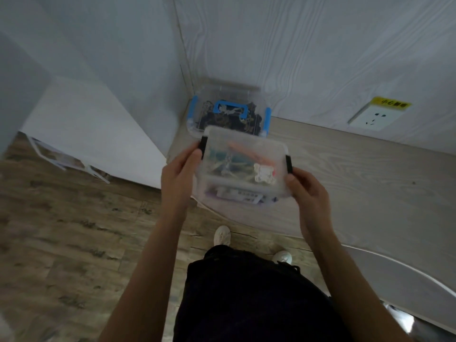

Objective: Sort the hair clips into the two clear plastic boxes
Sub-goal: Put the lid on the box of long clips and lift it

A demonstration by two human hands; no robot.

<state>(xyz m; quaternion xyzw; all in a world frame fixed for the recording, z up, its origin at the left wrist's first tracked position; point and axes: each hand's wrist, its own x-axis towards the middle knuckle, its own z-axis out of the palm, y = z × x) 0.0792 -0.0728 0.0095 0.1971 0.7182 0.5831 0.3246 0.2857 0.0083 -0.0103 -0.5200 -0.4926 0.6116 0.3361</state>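
I hold a clear plastic box with black side latches [244,166] in the air over the near edge of the table [357,174]. Its lid is on, and pale, pink and white hair clips [264,175] show through it. My left hand [180,176] grips its left side by the black latch. My right hand [308,191] grips its right side. Behind it, in the corner on the table, stands a second clear box with blue latches and a blue handle [228,112], lid on, with dark hair clips inside. The image is blurred.
A wall socket with a yellow label [377,114] sits on the wall above the table at right. A white cabinet side [98,134] stands at left. Wood-look floor [69,230] lies below, with my feet in white shoes [222,235] by the table's rounded edge.
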